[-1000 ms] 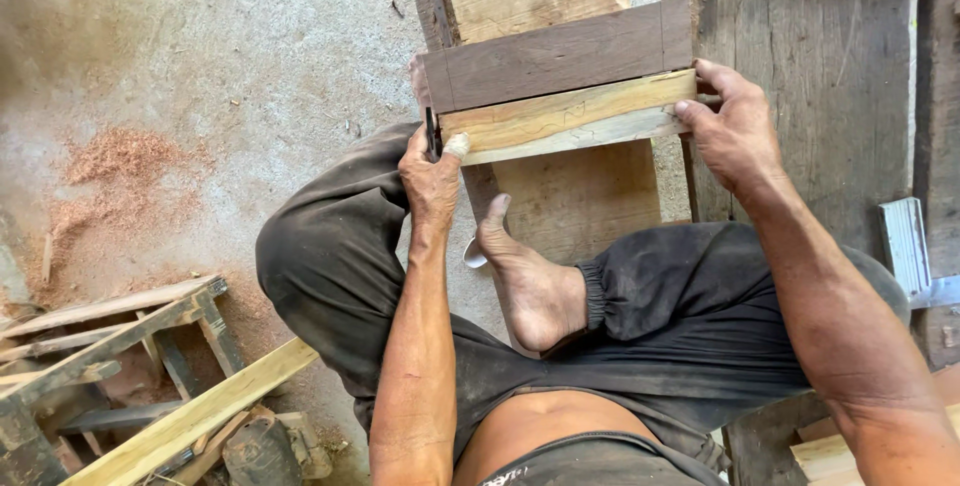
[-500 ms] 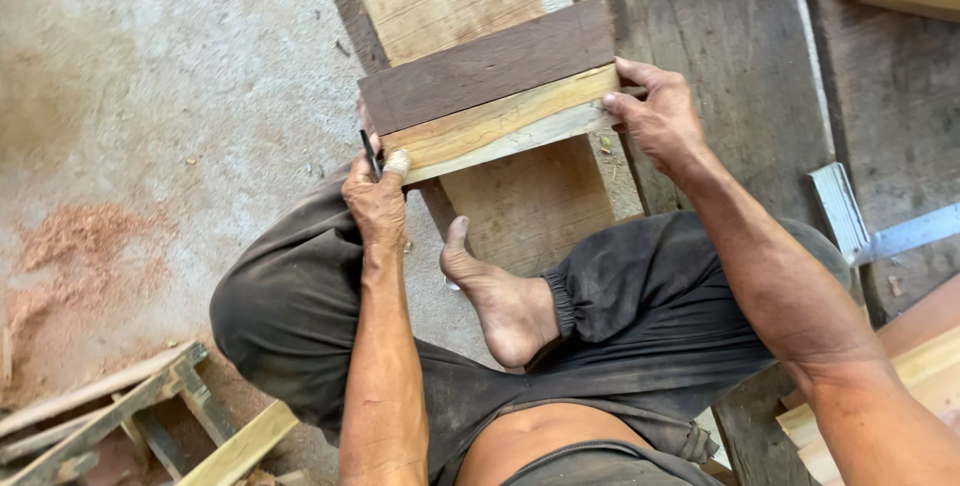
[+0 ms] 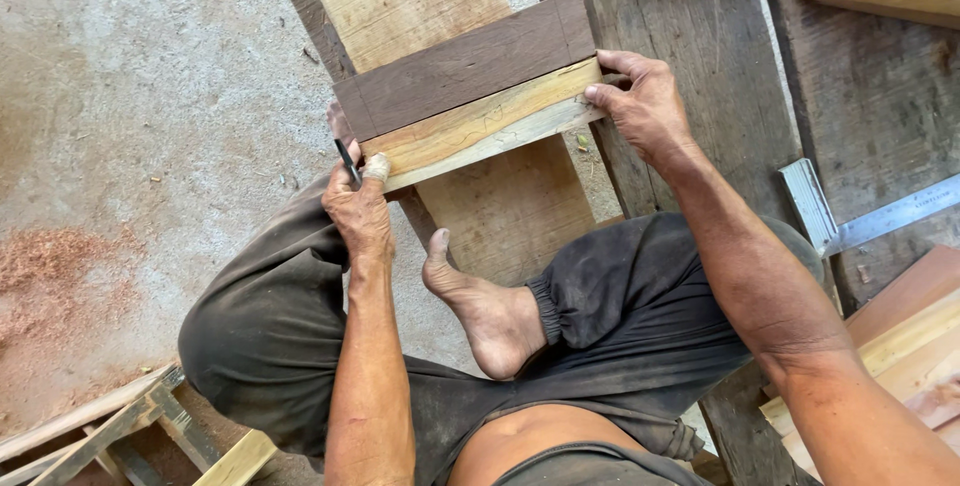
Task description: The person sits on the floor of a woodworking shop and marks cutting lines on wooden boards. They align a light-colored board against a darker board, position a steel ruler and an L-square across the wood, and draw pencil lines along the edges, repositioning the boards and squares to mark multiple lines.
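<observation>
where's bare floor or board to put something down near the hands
Free: the concrete floor left of the left hand, above the sawdust; also the grey plank beyond the right hand. Crowded: lower left with the wooden frame, right edge with the steel square.

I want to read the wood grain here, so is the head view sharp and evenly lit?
Head view: soft, even daylight, no glare; grain on the dark board and pale board reads sharply; left hand and right hand unblurred; the metal ruler shines only mildly; faint shadow under the boards.
</observation>
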